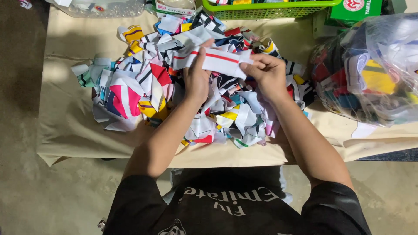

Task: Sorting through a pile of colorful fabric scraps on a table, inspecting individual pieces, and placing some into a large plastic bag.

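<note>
Your left hand point(197, 78) and right hand point(266, 75) both pinch a white fabric strip with a red stripe point(217, 60), stretched between them just above centre frame. Under it lies a heap of colourful fabric scraps point(143, 87) on a beige cloth point(65, 122). A clear bag of scraps point(374, 69) sits at right, a green basket point(265, 11) at top.

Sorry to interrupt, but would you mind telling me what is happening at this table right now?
A person in a black shirt holds a white fabric strip with a red stripe between both hands, the left hand at one end and the right hand at the other. It is raised just above a large pile of multicoloured fabric scraps on a beige cloth-covered table. A clear plastic bag of similar scraps sits to the right, and a green basket behind.
</note>
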